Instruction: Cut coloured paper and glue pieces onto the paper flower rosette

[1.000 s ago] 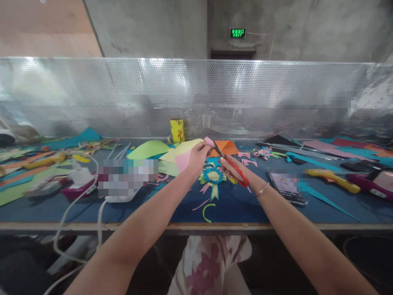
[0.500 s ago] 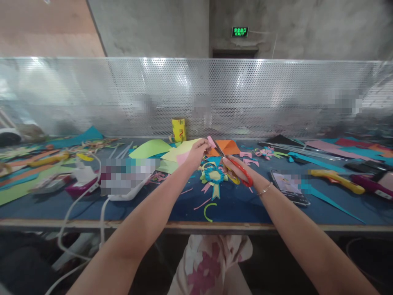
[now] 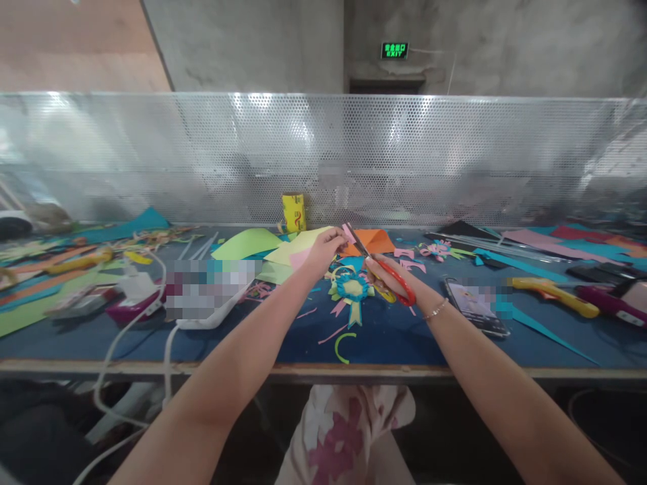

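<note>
My left hand pinches a small pink piece of paper in its fingertips. Wrapped round the handles of red-handled scissors is my right hand. The scissor blades point up and left, lying against the pink paper; whether they bite into it I cannot tell. Below both hands a blue and yellow paper rosette with ribbon tails lies on the table. Behind them is an orange sheet, and a pale yellow sheet lies to the left, partly under my left hand.
A phone lies right of my right arm, near a yellow utility knife. White power strip and cables sit on the left. A yellow packet stands by the perforated metal screen. A green paper curl lies near the front edge.
The scissor blades have tilted slightly against the pink paper. Both hands stay almost in place, and the rest of the table looks the same.
</note>
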`<state>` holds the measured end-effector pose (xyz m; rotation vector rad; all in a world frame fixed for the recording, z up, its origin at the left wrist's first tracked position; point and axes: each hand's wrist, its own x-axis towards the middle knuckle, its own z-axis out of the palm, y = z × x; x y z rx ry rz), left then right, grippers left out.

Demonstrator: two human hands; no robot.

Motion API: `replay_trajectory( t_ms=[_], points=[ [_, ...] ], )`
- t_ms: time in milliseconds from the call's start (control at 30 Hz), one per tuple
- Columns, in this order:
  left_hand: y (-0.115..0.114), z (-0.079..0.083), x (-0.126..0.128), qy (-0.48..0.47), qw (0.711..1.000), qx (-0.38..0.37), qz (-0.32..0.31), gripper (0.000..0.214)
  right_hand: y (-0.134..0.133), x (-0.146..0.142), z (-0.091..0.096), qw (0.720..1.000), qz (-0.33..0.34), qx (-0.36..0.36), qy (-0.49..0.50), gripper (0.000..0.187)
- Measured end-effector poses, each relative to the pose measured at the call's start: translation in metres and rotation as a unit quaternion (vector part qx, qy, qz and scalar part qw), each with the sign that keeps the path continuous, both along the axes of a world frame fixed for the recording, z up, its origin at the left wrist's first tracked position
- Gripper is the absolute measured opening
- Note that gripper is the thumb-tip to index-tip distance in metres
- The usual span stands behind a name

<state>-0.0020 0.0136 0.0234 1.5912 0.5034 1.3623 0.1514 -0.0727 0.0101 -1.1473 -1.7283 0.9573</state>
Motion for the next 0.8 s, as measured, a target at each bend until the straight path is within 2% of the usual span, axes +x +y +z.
replay_trajectory(
  t_ms=[167, 533, 667, 800],
  points=[
    [-0.0011, 0.0022, -0.0012, 0.014, 1.0, -0.003, 0.006, 0.006, -0.0034, -0.0037, 0.0043, 1.0, -0.012, -0.009, 0.002, 0.033],
    [0.0054, -0.0019, 0.0003, 0.026, 0.999, 0.002, 0.039, 0.009, -0.0039, -0.0039, 0.0054, 0.996, -0.054, 0.042, -0.06, 0.035],
    [0.0065, -0.003, 0.0011, 0.008, 1.0, -0.007, 0.028, 0.007, -0.0027, -0.0035, 0.003, 0.997, -0.047, 0.045, -0.052, 0.033],
    [0.0076, -0.004, -0.0005, 0.017, 0.999, 0.009, 0.034, 0.007, -0.0014, -0.0001, 0.0011, 1.0, -0.004, 0.022, -0.015, 0.033]
  ],
)
